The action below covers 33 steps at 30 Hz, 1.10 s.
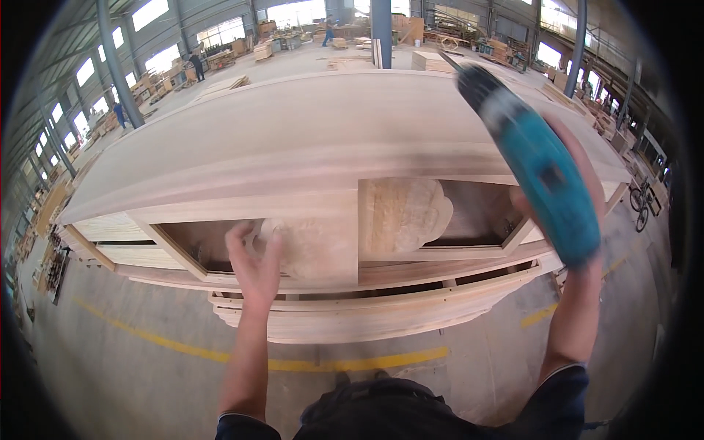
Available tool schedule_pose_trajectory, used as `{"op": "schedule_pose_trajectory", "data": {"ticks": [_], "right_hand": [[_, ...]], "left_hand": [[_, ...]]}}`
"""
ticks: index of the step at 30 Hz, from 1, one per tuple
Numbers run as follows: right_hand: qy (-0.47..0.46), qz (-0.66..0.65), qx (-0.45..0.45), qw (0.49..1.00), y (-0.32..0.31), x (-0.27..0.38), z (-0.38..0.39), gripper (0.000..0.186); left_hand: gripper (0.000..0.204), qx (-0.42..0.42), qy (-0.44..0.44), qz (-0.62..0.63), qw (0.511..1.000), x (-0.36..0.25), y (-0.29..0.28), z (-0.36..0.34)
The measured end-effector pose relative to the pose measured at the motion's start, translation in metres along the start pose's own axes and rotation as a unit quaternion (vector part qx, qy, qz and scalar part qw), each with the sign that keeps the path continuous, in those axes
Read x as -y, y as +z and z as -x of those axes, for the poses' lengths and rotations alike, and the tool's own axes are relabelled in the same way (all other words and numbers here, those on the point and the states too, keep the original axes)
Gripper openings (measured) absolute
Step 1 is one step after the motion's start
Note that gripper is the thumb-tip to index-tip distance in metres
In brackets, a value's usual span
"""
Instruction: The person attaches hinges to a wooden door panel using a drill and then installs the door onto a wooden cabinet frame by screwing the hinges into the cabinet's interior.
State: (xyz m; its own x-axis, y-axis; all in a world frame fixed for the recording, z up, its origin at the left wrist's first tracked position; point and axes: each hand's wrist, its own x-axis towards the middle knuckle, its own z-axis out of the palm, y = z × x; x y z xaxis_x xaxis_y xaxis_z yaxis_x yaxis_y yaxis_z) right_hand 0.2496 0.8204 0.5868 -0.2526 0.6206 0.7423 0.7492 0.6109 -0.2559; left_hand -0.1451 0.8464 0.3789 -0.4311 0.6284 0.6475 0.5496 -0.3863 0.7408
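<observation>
My right hand (581, 158) is wrapped round a teal and black cordless drill (546, 176), raised above the right end of a pale, unpainted wooden cabinet (293, 110). The drill is smeared by motion, and its thin bit points up and to the left. My left hand (255, 268) is open, fingers curved and apart, at the scalloped left edge of a carved sliding panel (319, 242). Whether it touches that edge I cannot tell. Another carved panel (400, 216) sits right of the middle, with a dark opening beside it.
Below the cabinet's openings, a long drawer (367, 319) stands pulled out toward me. A yellow line (352, 364) crosses the concrete floor. Blue-grey posts (381, 37), wood stacks and several people are farther off; bicycles (642, 204) stand at the right.
</observation>
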Motion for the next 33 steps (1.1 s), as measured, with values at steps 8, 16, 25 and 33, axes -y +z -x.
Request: {"op": "schedule_pose_trajectory", "data": {"ticks": [8, 16, 25, 33], "right_hand": [[-0.071, 0.138, 0.177, 0.972, 0.073, -0.039, -0.123, 0.073], [-0.203, 0.09, 0.302, 0.927, 0.093, -0.075, -0.156, 0.098], [-0.03, 0.17, 0.413, 0.894, 0.063, -0.05, -0.159, 0.103], [0.052, -0.335, 0.031, 0.94, 0.069, -0.028, 0.033, 0.007]], "left_hand": [[0.035, 0.081, -0.082, 0.114, 0.987, -0.017, 0.008, -0.041], [0.042, 0.117, -0.115, 0.042, 0.986, -0.007, 0.013, -0.048], [0.047, 0.091, -0.086, 0.15, 0.981, -0.011, 0.02, -0.043], [0.043, 0.065, -0.079, 0.139, 0.985, -0.004, 0.013, -0.042]]}}
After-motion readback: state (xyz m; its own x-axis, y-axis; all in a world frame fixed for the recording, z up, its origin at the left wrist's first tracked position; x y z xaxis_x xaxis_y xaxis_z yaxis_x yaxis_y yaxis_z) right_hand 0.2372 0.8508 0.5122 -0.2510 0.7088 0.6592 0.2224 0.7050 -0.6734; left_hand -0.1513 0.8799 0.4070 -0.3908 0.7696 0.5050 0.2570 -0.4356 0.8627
